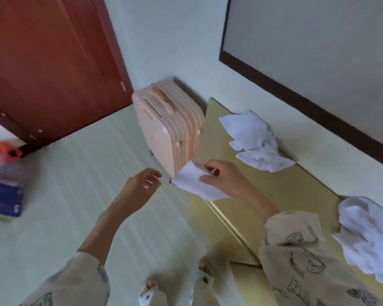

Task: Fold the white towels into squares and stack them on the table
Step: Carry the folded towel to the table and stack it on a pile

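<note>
Right hand (224, 180) pinches small folded white towel (196, 183) between thumb and fingers, holding it over near left corner of low yellowish table (281, 188), just beside ribbed pale-pink suitcase (170, 127). Left hand (142, 184) open, fingers loosely curled, empty, over bare pale floor (80, 195); wide free room there. Crumpled white towels (254, 142) lie at table's far edge against wall. Another loose white towel heap (369, 239) overhangs table's right end. Table middle bare.
</note>
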The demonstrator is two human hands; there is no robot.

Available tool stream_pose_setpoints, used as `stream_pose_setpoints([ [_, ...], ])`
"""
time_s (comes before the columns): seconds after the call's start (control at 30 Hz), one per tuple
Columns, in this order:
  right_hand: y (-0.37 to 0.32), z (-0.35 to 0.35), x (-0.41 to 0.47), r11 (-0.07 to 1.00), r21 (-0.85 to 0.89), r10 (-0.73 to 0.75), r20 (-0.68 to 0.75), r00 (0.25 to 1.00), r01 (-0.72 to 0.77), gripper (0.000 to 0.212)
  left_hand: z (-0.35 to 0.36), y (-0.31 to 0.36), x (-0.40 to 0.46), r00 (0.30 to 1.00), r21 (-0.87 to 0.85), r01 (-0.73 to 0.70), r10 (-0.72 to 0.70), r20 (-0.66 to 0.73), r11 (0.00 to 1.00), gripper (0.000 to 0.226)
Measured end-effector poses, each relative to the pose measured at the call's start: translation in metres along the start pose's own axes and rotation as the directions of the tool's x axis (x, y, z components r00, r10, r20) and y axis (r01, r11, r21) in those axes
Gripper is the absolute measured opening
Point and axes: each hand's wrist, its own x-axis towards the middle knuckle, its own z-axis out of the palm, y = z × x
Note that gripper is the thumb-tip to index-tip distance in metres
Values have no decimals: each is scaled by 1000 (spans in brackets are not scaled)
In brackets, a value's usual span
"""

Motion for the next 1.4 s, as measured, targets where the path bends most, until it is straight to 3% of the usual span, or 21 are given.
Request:
stream_pose_setpoints([
  [0.13, -89, 86, 19, 977, -136, -144, 155, 977, 165, 35, -76, -76, -87, 968, -59, 137, -146, -203, 989, 14],
  [0.3, -217, 227, 9, 937, -98, -286, 337, 897, 335, 19, -165, -173, -224, 853, -195, 237, -300, -427, 952, 19],
  [0.43, -317, 353, -21, 904, 8, -386, 450, 806, 428, 19, -225, -252, -343, 754, -260, 340, -427, -500, 904, 21],
  [0.53, -382, 435, -42, 879, 73, -438, 518, 735, 472, 21, -273, -304, -412, 631, -323, 405, -517, -579, 855, 19],
  [0.6, -421, 482, -52, 862, 105, -463, 563, 684, 497, 20, -304, -333, -445, 555, -372, 417, -557, -618, 829, 22],
  [0.7, -477, 544, -52, 840, 153, -495, 608, 621, 520, 29, -345, -374, -474, 496, -446, 403, -600, -627, 799, 29],
  [0.93, -601, 684, -17, 761, 183, -566, 656, 500, 622, 27, -444, -486, -500, 457, -531, 398, -664, -592, 748, 15],
  [1.13, -723, 794, 12, 679, 183, -590, 711, 381, 711, 19, -569, -584, -519, 363, -493, 524, -705, -609, 695, 19],
  [1.2, -761, 827, 20, 674, 206, -591, 726, 352, 709, 19, -611, -603, -528, 346, -548, 450, -704, -621, 705, 17],
  [1.3, -808, 873, 33, 690, 244, -581, 748, 320, 682, 25, -667, -631, -532, 340, -706, 204, -726, -598, 678, 33],
  [1.4, -845, 917, 50, 723, 293, -586, 739, 332, 625, 32, -715, -670, -527, 421, -743, 114, -709, -565, 660, 55],
])
